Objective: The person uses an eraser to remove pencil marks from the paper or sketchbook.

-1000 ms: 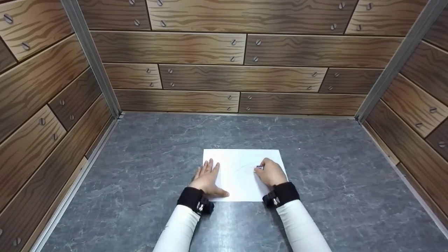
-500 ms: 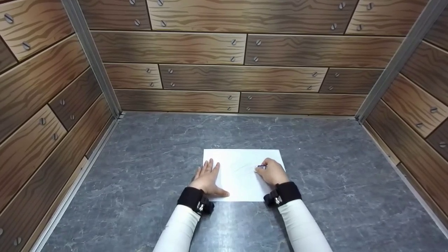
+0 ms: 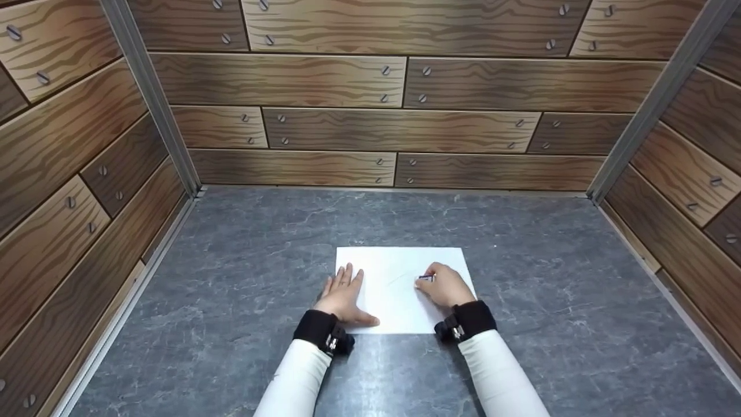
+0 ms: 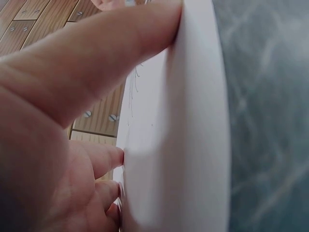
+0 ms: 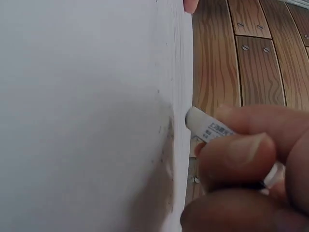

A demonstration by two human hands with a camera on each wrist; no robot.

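A white sheet of paper [image 3: 399,315] lies on the grey surface, with faint pencil lines [image 4: 133,87] across its middle. My left hand [image 3: 343,300] rests spread on the sheet's left part, thumb near the front edge. On the right, my right hand [image 3: 448,288] pinches a small eraser [image 5: 208,126] with a printed sleeve between thumb and fingers. The eraser's worn tip meets the paper in the right wrist view, with small dark crumbs [image 5: 161,128] scattered close by. Part of the eraser is hidden behind the fingers.
Wood-plank-patterned walls [image 3: 399,130] enclose the grey marbled surface [image 3: 260,255] at the back and both sides. Metal corner posts [image 3: 156,104] stand where the walls meet. Each wrist wears a black strap with a small camera [image 3: 451,330].
My right hand with the eraser shifts slightly right, then back left and a little nearer across the paper. The left hand stays in place.
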